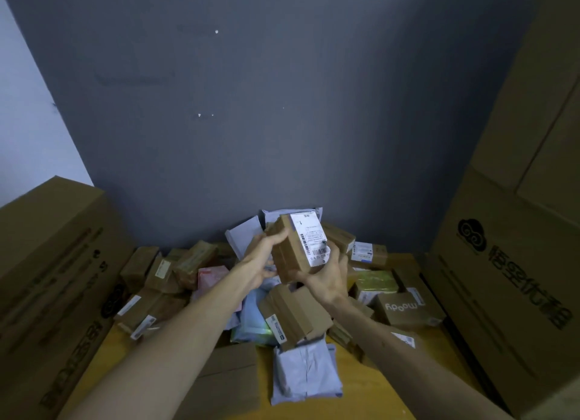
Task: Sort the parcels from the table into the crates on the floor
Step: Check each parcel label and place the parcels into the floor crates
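Box held above pile — left hand + right hand both clamped on its sides. Prob light, stiff cardboard — grip the edges, not the label.

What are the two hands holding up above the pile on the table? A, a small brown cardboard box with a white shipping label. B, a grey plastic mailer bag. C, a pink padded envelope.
A: the left hand and right hand both grip the small brown cardboard box, its white shipping label facing the camera.
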